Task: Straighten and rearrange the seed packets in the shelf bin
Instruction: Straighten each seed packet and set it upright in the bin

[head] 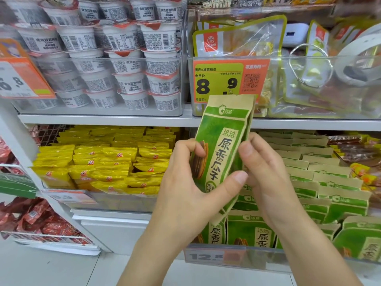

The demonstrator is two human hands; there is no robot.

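Green-and-kraft seed packet lifted clear of the shelf bin, upright and slightly tilted, pinched at its lower half between left hand and right hand, likely to square it before reseating. Below and to the right, matching packets standing in uneven rows; beside them, yellow snack packs.

White tubs fill the upper shelf beside an orange price tag; yellow snack bags and red packs sit lower down.
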